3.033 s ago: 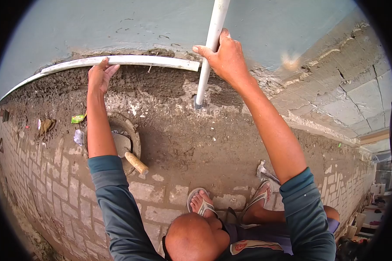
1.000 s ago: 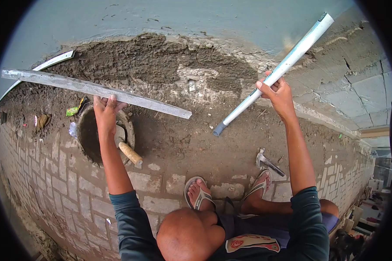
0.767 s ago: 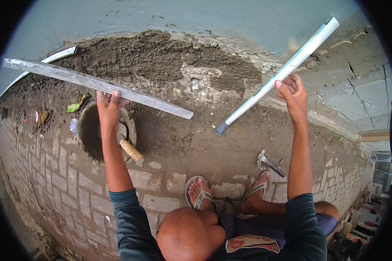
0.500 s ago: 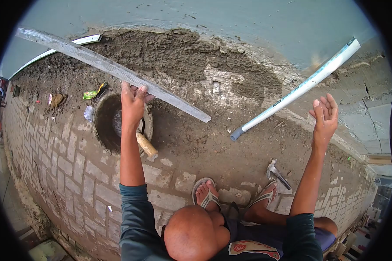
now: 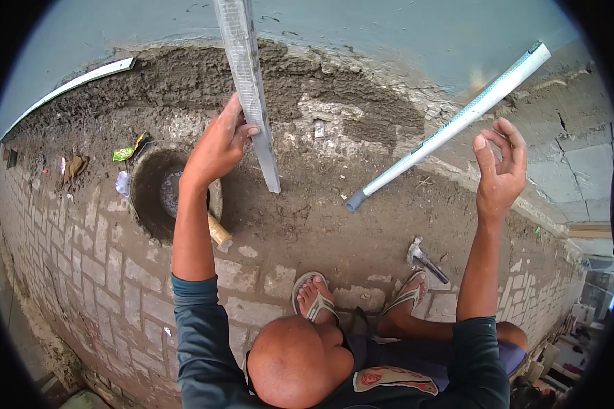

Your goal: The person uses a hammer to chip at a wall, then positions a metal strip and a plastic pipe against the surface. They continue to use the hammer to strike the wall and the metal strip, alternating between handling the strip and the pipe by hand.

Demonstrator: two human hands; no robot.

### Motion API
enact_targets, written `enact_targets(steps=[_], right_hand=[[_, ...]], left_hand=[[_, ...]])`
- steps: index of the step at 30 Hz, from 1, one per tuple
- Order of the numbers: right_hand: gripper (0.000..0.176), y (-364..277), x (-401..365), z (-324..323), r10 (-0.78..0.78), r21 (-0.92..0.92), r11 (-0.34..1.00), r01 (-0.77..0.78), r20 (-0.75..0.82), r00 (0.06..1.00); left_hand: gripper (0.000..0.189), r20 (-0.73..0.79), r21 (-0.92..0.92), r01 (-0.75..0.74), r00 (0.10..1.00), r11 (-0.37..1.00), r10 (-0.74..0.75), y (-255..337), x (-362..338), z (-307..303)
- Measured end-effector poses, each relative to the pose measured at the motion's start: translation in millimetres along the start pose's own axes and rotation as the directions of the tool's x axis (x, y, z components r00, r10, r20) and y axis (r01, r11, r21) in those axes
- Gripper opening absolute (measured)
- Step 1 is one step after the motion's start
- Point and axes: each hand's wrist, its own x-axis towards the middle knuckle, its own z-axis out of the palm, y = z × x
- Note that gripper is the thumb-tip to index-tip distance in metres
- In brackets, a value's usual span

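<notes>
My left hand (image 5: pixel 218 146) grips a long grey metal straightedge (image 5: pixel 251 88), with the thumb across its face and some fingers hidden behind. The bar stands steeply in front of the wall, its upper end out of view and its lower end near the muddy ground. My right hand (image 5: pixel 501 174) is raised on the right with fingers apart, holding nothing. Nearest to it is a white pipe (image 5: pixel 460 123) with a grey end, leaning against the wall. Under my left forearm stands a round mortar-stained tub (image 5: pixel 150 221), with a wooden handle (image 5: pixel 220 233) at its side.
A hammer (image 5: pixel 426 260) lies on the ground by my right foot. The wall (image 5: pixel 361 41) has a rough band of wet mortar (image 5: pixel 205 78) along its base. A long white strip (image 5: pixel 68 88) leans at the left. Litter, including a green wrapper (image 5: pixel 123 154), lies beside the tub.
The straightedge has swung from a slant across the upper left to nearly upright, its lower end shifting left. My right hand has moved slightly left and up, still empty.
</notes>
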Motion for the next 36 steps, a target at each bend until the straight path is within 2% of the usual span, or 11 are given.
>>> enact_targets(steps=[6, 8, 13, 15, 16, 18, 21, 23, 28, 33, 36], right_hand=[[0.051, -18.2, 13.9, -5.6, -0.227, -0.212, 0.921, 0.327, 0.389, 0.893], [0.051, -15.1, 16.7, -17.0, -0.294, -0.224, 0.831, 0.51, 0.602, 0.743], [0.047, 22.3, 2.1, -60.1, -0.058, -0.357, 0.752, 0.554, 0.802, 0.595], [0.047, 44.1, -7.8, -80.0, 0.208, -0.419, 0.585, 0.694, 0.905, 0.371], [0.047, 61.5, -13.8, -93.0, 0.225, -0.426, 0.595, 0.681, 0.902, 0.368], [0.051, 101.9, -30.6, -119.7, 0.505, -0.399, 0.576, 0.714, 0.86, 0.073], [0.051, 155.3, -59.3, -159.3, 0.652, -0.458, 0.633, 0.624, 0.75, -0.111], [0.05, 176.4, -79.3, -168.3, 0.728, -0.543, 0.613, 0.574, 0.67, -0.143], [0.04, 236.2, -164.6, -175.9, 0.679, -0.643, 0.66, 0.388, 0.732, 0.057], [0.035, 257.5, -177.6, -151.2, 0.725, -0.628, 0.671, 0.394, 0.667, -0.172], [0.024, 265.8, -133.7, -110.6, 0.622, -0.68, 0.688, 0.254, 0.732, 0.277]], left_hand=[[0.042, 0.012, 0.034, -0.016, 1.0, 0.999, 0.016, -6.6, 7.6, 10.6], [0.042, -0.019, 0.016, -0.047, 0.999, 0.999, 0.048, -2.9, -1.6, 15.2], [0.042, -0.388, 0.075, 0.028, 0.922, 0.997, 0.004, 7.5, -49.3, 36.6], [0.035, -0.48, 0.013, 0.002, 0.877, 1.0, 0.004, 9.1, -78.8, 60.3], [0.03, -0.479, -0.051, -0.01, 0.878, 0.999, -0.015, 8.7, -97.2, 79.6], [0.019, -0.224, 0.005, 0.119, 0.968, 0.993, -0.115, -2.7, -140.1, 117.0], [0.012, 0.216, 0.167, 0.254, 0.933, 0.953, -0.287, -25.9, -208.5, 177.5], [0.011, 0.306, 0.154, 0.222, 0.916, 0.963, -0.26, -42.3, -256.4, 219.6], [0.011, 0.253, -0.056, 0.529, 0.828, 0.847, -0.501, -12.7, -254.6, 225.6], [0.017, 0.204, 0.009, 0.382, 0.904, 0.924, -0.375, 0.4, -201.6, 174.4], [0.015, 0.383, 0.148, 0.203, 0.89, 0.968, -0.246, 47.9, -137.6, 152.3]])
